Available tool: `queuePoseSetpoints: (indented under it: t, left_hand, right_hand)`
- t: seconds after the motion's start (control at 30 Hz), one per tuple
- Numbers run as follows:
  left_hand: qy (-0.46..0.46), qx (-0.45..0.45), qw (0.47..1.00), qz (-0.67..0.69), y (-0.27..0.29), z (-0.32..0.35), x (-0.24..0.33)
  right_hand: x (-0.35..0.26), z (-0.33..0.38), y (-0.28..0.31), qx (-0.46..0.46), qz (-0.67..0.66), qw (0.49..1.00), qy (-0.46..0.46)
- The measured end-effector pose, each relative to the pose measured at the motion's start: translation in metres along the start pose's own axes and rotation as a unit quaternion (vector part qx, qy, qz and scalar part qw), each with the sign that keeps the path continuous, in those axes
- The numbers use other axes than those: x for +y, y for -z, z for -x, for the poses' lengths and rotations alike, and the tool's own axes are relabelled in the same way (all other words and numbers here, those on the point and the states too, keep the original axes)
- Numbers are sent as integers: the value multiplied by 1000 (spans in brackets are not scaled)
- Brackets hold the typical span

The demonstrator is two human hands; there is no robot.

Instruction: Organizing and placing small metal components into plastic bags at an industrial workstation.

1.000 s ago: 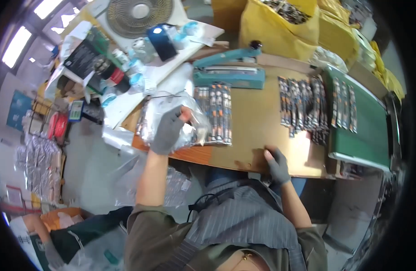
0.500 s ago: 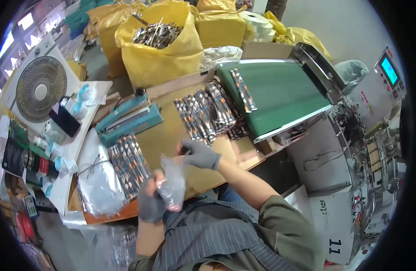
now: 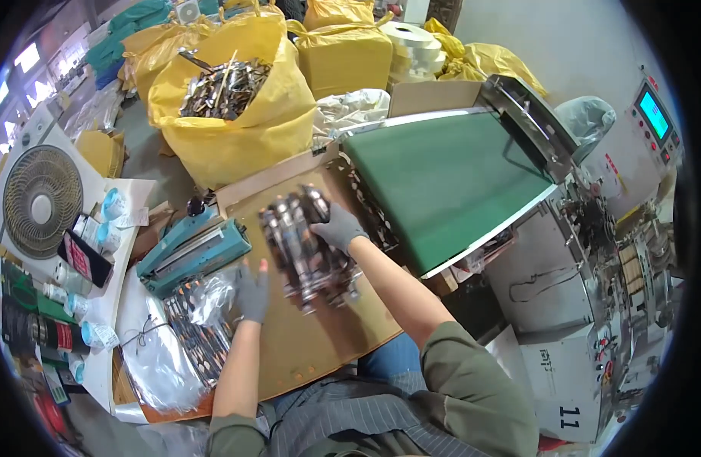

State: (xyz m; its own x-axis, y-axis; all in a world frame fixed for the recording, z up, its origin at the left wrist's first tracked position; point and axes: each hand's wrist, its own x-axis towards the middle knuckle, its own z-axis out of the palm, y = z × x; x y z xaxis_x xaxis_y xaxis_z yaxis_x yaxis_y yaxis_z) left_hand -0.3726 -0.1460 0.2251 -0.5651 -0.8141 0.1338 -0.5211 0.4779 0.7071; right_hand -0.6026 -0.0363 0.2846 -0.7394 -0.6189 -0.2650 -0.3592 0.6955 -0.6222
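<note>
A bundle of slim dark-and-silver foil packets (image 3: 301, 251), blurred by motion, is over the middle of the brown worktop. My gloved right hand (image 3: 337, 228) grips its far right side, its fingertips partly hidden behind the packets. My gloved left hand (image 3: 251, 292) is open left of the bundle, with bare fingertips pointing away from me. Beside that hand, a clear plastic bag (image 3: 213, 293) lies over another row of foil packets (image 3: 202, 343). I cannot tell whether the left fingers touch the bag.
A teal bag sealer (image 3: 194, 255) stands at the worktop's left. A green conveyor belt (image 3: 442, 183) slopes off on the right. Behind is a yellow sack (image 3: 236, 145) full of packets. On the left side shelf are a phone (image 3: 85, 257), small jars and a fan (image 3: 42, 202).
The clear bag has left my hands and lies over the left packets. My right hand has taken hold of the packet bundle. The packet strip on the green belt is gone. My view has shifted.
</note>
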Motion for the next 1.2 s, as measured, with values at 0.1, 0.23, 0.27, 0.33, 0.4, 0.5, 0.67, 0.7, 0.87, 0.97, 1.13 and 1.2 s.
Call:
queuePoseSetpoints:
  t: [0.1, 0.23, 0.27, 0.33, 0.4, 0.5, 0.67, 0.7, 0.87, 0.97, 1.13, 1.2]
  left_hand:
    - [-4, 25, 1000, 13, -55, -14, 19]
    - [63, -21, 994, 82, -57, -12, 35]
    - [53, -34, 994, 85, -58, -16, 42]
    - [197, -124, 888, 397, -49, -17, 59]
    - [199, -171, 727, 635, -57, -17, 59]
    - [260, -154, 759, 576, -49, -16, 15]
    - [224, -191, 774, 560, -10, 5, 38]
    - [203, -169, 779, 568, 2, 11, 39]
    - [-69, -136, 875, 459, 80, 37, 68]
    - [-98, -129, 924, 347, 102, 54, 73]
    - [-125, -170, 899, 383, 86, 75, 52]
    - [-93, -271, 916, 282, 98, 78, 73]
  right_hand:
    - [15, -5, 6, 207, -11, 977, 42]
    - [31, -13, -2, 118, -108, 986, -55]
    - [21, -3, -18, 195, -13, 981, -13]
    - [-14, 27, -23, 88, -14, 996, 32]
    - [-8, 20, -54, 106, -14, 994, 38]
    - [-7, 22, -67, -137, -239, 958, 84]
    - [-11, 51, -73, -314, -582, 749, -31]
    - [-29, 72, -56, -287, -528, 798, -42]
    - [-64, 138, -6, -200, -556, 769, 244]
    - [-61, 159, 11, -202, -484, 795, 305]
    - [-68, 186, -13, -196, -480, 769, 374]
    - [-79, 212, -2, -209, -491, 829, 164]
